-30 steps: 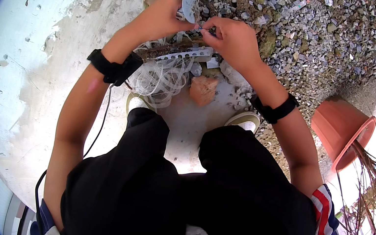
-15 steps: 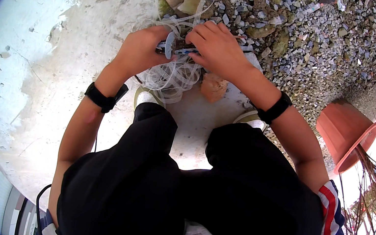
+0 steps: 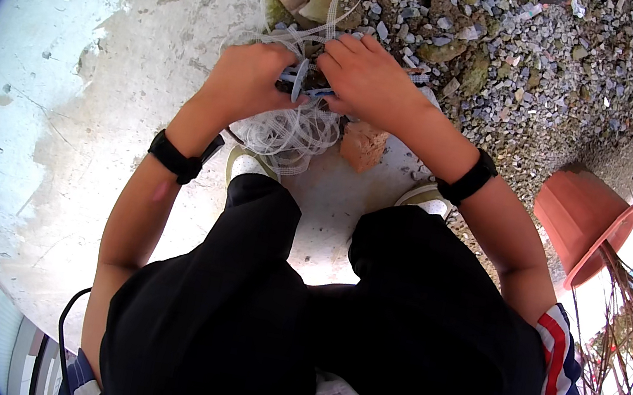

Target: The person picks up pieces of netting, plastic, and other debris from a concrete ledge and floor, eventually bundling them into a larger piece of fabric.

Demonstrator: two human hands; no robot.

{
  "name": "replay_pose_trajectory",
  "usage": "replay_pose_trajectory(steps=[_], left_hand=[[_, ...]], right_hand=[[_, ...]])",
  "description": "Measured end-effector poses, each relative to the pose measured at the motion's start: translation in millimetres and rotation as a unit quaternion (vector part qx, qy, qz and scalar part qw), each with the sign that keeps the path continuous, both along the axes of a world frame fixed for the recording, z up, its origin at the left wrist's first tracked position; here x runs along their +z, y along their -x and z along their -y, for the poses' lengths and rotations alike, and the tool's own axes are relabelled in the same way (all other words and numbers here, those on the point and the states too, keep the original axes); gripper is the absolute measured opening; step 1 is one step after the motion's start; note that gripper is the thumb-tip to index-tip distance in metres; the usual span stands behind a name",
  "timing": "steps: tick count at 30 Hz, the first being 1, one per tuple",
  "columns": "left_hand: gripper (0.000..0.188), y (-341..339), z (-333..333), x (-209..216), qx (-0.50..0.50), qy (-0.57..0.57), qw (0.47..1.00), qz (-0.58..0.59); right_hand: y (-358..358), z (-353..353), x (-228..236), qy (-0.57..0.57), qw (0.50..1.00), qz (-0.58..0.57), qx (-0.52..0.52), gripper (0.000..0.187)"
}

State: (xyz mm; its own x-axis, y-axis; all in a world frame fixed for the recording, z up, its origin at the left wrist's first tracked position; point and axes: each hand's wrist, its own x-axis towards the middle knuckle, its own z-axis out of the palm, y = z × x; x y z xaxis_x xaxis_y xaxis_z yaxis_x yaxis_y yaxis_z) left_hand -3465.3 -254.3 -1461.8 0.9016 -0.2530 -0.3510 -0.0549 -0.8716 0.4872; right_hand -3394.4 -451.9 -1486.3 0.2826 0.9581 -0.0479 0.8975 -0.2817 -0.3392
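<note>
At the frame's upper centre, the left hand grasps a pale disc; the right hand curls beside it, its hold hidden from us. Just below lies tangled translucent strapping: we judge it light, springy, slippery, best pinched flat, and the disc stiff, best gripped by its rim.
</note>
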Motion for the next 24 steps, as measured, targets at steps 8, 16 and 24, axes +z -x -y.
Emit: replay_pose_trajectory(steps=[8,16,24], left_hand=[[0.035,-2.4,4.3,12.1,-0.002,0.0,0.999,0.035],[0.031,3.3,6.7,37.3,0.026,0.029,0.999,0.017],[0.031,15.5,5.4,50.1,0.037,-0.002,0.999,0.025]], right_hand=[[-8.3,2.9,9.8,-0.002,0.992,-0.122,-0.014,0.039],[-1.9,10.4,21.2,-0.059,0.98,-0.186,-0.023,0.036],[1.0,3.3,24.7,-0.085,0.971,-0.225,-0.013,0.035]])
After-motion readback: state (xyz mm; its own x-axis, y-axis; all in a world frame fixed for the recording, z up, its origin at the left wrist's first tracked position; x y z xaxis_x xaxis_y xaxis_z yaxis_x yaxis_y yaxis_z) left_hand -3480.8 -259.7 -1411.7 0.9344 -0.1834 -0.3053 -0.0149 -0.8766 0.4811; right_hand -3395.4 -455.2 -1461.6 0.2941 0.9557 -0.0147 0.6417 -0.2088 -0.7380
